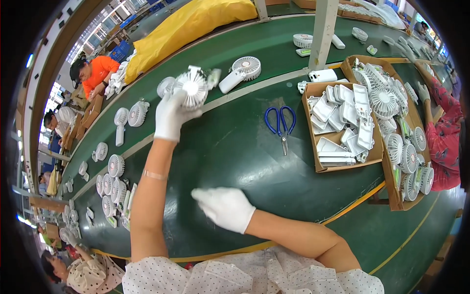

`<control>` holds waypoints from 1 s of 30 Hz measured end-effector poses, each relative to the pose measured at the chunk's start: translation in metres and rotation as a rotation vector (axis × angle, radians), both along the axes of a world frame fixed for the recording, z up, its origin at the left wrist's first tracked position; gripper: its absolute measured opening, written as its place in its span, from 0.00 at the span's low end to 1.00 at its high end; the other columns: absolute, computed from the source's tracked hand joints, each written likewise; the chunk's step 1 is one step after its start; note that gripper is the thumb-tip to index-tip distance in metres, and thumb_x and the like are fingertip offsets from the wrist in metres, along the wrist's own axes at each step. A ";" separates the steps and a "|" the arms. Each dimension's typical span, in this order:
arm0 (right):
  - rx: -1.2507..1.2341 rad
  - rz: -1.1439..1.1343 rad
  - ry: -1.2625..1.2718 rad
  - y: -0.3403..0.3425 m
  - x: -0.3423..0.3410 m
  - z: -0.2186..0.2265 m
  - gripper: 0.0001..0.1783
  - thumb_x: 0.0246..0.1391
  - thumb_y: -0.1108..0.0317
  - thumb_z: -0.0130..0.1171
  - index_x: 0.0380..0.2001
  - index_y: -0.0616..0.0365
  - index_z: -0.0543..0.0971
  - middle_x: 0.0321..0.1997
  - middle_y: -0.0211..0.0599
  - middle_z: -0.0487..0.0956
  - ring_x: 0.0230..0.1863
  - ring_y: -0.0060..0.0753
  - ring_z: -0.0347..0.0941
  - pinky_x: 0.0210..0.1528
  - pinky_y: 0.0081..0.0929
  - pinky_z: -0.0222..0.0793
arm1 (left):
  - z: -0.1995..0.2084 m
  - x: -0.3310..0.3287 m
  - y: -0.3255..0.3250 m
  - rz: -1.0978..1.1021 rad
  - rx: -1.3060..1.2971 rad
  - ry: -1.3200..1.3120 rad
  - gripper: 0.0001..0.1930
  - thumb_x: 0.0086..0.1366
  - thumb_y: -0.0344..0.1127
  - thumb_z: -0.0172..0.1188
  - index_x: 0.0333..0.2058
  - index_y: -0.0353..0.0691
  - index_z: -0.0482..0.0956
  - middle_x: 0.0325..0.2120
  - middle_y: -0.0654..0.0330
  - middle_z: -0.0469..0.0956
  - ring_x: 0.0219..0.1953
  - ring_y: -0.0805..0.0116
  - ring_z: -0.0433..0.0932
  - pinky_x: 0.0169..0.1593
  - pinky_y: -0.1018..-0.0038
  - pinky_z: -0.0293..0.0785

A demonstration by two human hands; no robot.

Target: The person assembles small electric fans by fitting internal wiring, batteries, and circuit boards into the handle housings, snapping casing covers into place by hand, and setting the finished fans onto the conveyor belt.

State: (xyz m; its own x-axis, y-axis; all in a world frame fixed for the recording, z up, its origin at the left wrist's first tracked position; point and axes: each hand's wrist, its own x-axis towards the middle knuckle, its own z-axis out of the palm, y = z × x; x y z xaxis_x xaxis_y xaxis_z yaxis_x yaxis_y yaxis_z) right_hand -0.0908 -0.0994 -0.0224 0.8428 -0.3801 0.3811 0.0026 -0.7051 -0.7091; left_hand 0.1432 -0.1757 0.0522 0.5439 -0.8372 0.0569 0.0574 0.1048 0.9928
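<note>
My left hand (171,116), in a white glove, is stretched far out over the green work surface and closed around a white round fan head (195,90). Beside the fan head, a blurred white and green part (214,78) shows; whether it is joined to it I cannot tell. Right behind the hand another white fan (166,86) is partly hidden. Close to my body, my right hand (225,209), gloved too, hovers over the surface with its fingers drawn together and nothing visible in them. Scissors with blue handles (281,128) lie to the right.
An open carton (318,169) of white plastic shells stands at the right, beside a longer carton (399,203) full of fan heads. A handheld fan (242,73) lies on the far belt. Several fans (116,166) cluster at the left. A white post (323,34) rises behind. Co-workers sit around.
</note>
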 end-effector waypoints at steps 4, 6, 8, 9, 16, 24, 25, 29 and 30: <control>-0.022 -0.142 -0.381 -0.022 -0.008 0.040 0.30 0.46 0.70 0.69 0.55 0.54 0.76 0.45 0.41 0.79 0.48 0.46 0.76 0.48 0.36 0.75 | -0.006 -0.045 0.110 -0.040 0.052 0.145 0.24 0.71 0.43 0.53 0.58 0.32 0.69 0.48 0.51 0.79 0.44 0.57 0.83 0.41 0.60 0.85; -0.130 -0.039 -0.413 -0.028 -0.012 0.048 0.45 0.34 0.68 0.77 0.61 0.53 0.71 0.61 0.48 0.70 0.60 0.57 0.68 0.61 0.48 0.67 | -0.008 -0.076 0.153 0.015 0.083 0.231 0.23 0.71 0.43 0.53 0.57 0.31 0.69 0.49 0.51 0.78 0.46 0.57 0.82 0.42 0.57 0.85; -0.214 0.014 -0.285 -0.021 -0.008 0.048 0.49 0.32 0.67 0.77 0.62 0.53 0.69 0.64 0.51 0.67 0.63 0.61 0.65 0.62 0.51 0.65 | -0.016 -0.102 0.185 0.053 0.082 0.333 0.22 0.72 0.41 0.52 0.56 0.30 0.69 0.50 0.51 0.77 0.48 0.58 0.81 0.46 0.59 0.84; -0.218 0.071 -0.241 -0.017 -0.004 0.042 0.49 0.31 0.67 0.77 0.62 0.54 0.70 0.64 0.52 0.68 0.63 0.62 0.66 0.62 0.51 0.66 | -0.020 -0.108 0.200 0.041 0.244 -0.320 0.20 0.73 0.39 0.51 0.56 0.29 0.69 0.50 0.50 0.77 0.49 0.59 0.81 0.49 0.63 0.82; 0.680 0.015 -0.169 -0.003 -0.006 0.050 0.30 0.50 0.64 0.71 0.56 0.61 0.75 0.49 0.39 0.81 0.46 0.32 0.80 0.48 0.28 0.77 | -0.052 -0.153 0.239 0.343 0.093 -0.072 0.30 0.67 0.29 0.59 0.65 0.31 0.62 0.59 0.47 0.69 0.60 0.56 0.73 0.62 0.62 0.72; 1.509 0.393 -0.435 0.043 -0.041 0.093 0.34 0.59 0.51 0.64 0.60 0.62 0.70 0.56 0.41 0.78 0.52 0.34 0.79 0.53 0.36 0.78 | -0.068 -0.184 0.213 0.122 -0.036 -0.774 0.26 0.58 0.29 0.67 0.56 0.34 0.73 0.50 0.52 0.77 0.54 0.64 0.77 0.56 0.69 0.73; 1.539 0.495 -0.446 0.038 -0.044 0.086 0.37 0.60 0.51 0.58 0.67 0.57 0.63 0.64 0.42 0.73 0.62 0.46 0.73 0.63 0.49 0.72 | -0.064 -0.187 0.210 0.190 -0.148 -1.176 0.20 0.60 0.28 0.65 0.52 0.35 0.77 0.52 0.50 0.76 0.53 0.63 0.78 0.55 0.72 0.74; 1.785 0.423 -0.593 0.033 -0.054 0.087 0.38 0.61 0.39 0.57 0.63 0.55 0.67 0.55 0.46 0.75 0.43 0.36 0.78 0.28 0.22 0.79 | -0.072 -0.223 0.199 -0.216 -0.375 0.558 0.28 0.63 0.26 0.62 0.62 0.39 0.68 0.54 0.65 0.73 0.56 0.71 0.73 0.59 0.71 0.71; 1.868 0.456 -0.652 0.027 -0.056 0.082 0.36 0.62 0.40 0.56 0.62 0.56 0.68 0.55 0.48 0.74 0.40 0.36 0.78 0.30 0.22 0.79 | -0.072 -0.227 0.201 -0.279 -0.377 0.646 0.26 0.64 0.27 0.61 0.61 0.40 0.68 0.53 0.64 0.74 0.55 0.73 0.73 0.58 0.73 0.71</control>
State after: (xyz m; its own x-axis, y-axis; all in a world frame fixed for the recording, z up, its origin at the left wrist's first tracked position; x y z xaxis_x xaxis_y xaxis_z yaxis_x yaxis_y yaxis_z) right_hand -0.1471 -0.0722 0.0592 0.8986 -0.4315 0.0790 0.4371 0.8659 -0.2432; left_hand -0.0840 0.0256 -0.0197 0.3394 -0.9343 0.1088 0.6828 0.3243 0.6547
